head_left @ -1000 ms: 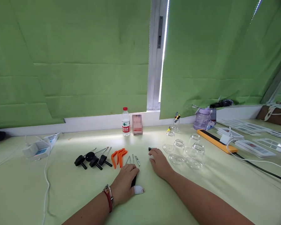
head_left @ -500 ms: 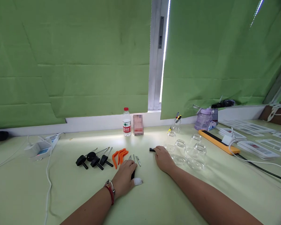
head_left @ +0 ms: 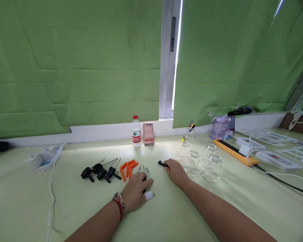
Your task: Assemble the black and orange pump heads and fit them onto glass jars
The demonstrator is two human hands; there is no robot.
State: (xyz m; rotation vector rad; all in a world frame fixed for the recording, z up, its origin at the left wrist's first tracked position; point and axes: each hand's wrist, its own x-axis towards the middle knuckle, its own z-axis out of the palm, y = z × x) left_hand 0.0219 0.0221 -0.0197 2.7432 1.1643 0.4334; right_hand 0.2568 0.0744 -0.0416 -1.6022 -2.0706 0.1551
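My left hand (head_left: 136,190) lies over a few slim tools with silver shafts (head_left: 148,173). Its thumb, wrapped in white, and a finger are spread apart, and part of a black handle (head_left: 143,191) shows beneath. To its left are several orange bent pieces (head_left: 128,168) and several black-headed tools with metal shafts (head_left: 101,173). My right hand (head_left: 176,171) rests on the table with its fingers closed around one end of a short black pen-like thing (head_left: 162,163). Clear glass jars (head_left: 193,164) stand just right of that hand.
At the back stand a water bottle (head_left: 136,132) and a pinkish box (head_left: 148,133). A purple jug (head_left: 219,127), an orange power strip (head_left: 234,153) and stacked cards (head_left: 277,160) occupy the right. On the left are a white holder (head_left: 44,159) and a white cable (head_left: 51,198).
The black pen-like thing in my right hand has turned and shifted slightly left, showing more of its length. A finger of my left hand has stretched out to the right over the tools.
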